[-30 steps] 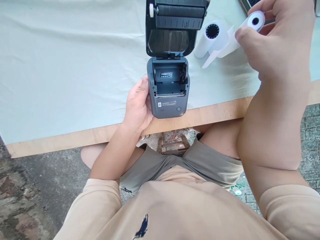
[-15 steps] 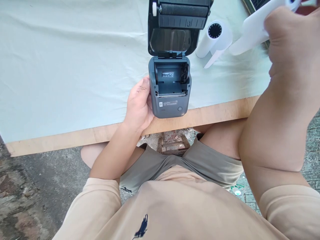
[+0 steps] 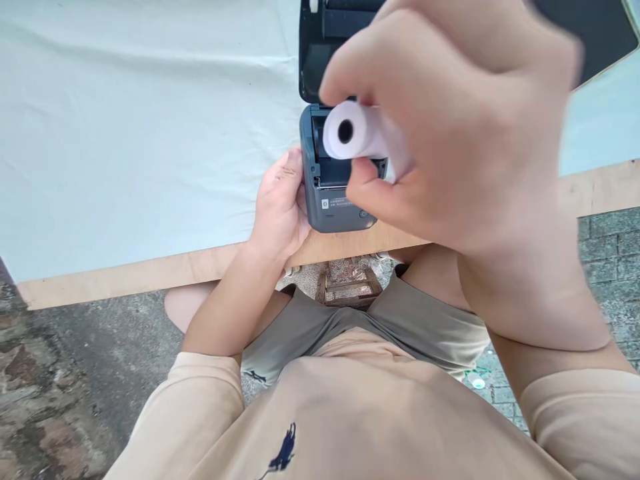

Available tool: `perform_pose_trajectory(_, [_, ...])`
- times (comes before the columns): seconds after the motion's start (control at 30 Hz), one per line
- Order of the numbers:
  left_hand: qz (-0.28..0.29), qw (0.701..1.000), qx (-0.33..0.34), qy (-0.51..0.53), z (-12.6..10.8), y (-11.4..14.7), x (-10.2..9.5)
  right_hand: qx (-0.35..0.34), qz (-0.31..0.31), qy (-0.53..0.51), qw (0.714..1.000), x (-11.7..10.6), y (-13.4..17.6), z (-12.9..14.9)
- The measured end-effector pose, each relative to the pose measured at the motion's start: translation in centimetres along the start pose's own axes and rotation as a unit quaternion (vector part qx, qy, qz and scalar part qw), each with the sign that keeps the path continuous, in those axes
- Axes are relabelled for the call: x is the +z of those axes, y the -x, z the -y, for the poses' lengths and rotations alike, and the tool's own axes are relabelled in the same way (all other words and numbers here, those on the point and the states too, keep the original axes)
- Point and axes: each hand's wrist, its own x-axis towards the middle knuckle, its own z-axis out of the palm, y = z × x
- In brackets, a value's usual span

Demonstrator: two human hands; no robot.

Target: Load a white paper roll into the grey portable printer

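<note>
A dark grey label printer (image 3: 333, 212) stands at the table's front edge with its lid (image 3: 311, 67) swung up and back. My left hand (image 3: 283, 200) grips the printer's left side, thumb along the casing. Pinched between the thumb and fingers of my right hand (image 3: 450, 127) is a white paper roll (image 3: 358, 137), its dark core hole facing left. The roll hangs over the printer's open paper bay; I cannot tell whether it touches the bay. My right hand hides the printer's right side and much of the lid.
Pale cloth (image 3: 150, 133) covers the table, which has a bare wooden front edge (image 3: 130, 280). A dark flat object (image 3: 595, 40) lies at the back right. Below the table are my legs and a wooden frame (image 3: 350, 290) on the ground.
My right hand has swung from the far right to above the printer, carrying the paper roll. The second roll beside the printer is now hidden behind it. My left hand keeps its hold.
</note>
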Motion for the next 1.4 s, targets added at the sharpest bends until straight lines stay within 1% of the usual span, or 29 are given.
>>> perform_pose_trajectory(0.03, [0.001, 1.0, -0.002, 0.012, 0.0, 0.0, 0.0, -0.019, 0.036, 0.085, 0.996, 0.4, -0.6, 0.7])
perform_pose_trajectory(0.1, [0.001, 0.999, -0.008, 0.032, 0.1, 0.1, 0.0, -0.05, 0.057, 0.182, 0.98, 1.0, -1.2, 1.1])
perform_pose_trajectory(0.2, [0.009, 0.999, -0.02, 0.048, 0.0, 0.2, 0.0, -0.063, 0.065, 0.23, 0.969, 1.7, -1.3, 0.7])
perform_pose_trajectory(0.37, [0.022, 0.997, -0.028, 0.075, -0.1, 0.2, 0.1, -0.052, 0.078, 0.243, 0.965, 2.0, -1.1, 0.4])
perform_pose_trajectory(0.53, [0.018, 0.997, -0.034, 0.065, -0.2, 0.2, 0.1, -0.054, 0.1, 0.252, 0.961, 1.7, -1.2, 0.7])
perform_pose_trajectory(0.97, [0.016, 0.998, -0.024, 0.064, -0.4, 0.4, 0.4, -0.067, 0.106, 0.245, 0.961, 1.3, -1.2, 0.7])
perform_pose_trajectory(1.17, [0.017, 0.997, -0.022, 0.065, -0.5, 0.4, 0.5, -0.085, 0.091, 0.248, 0.961, 1.5, -1.3, 0.5])
perform_pose_trajectory(1.3, [0.004, 0.998, -0.023, 0.057, -0.3, 0.3, 0.3, -0.066, 0.109, 0.24, 0.962, 1.9, -1.4, 0.8])
perform_pose_trajectory(1.4, [-0.01, 0.999, -0.024, 0.038, -0.1, 0.3, 0.2, -0.052, 0.12, 0.231, 0.964, 1.6, -1.4, 1.1])
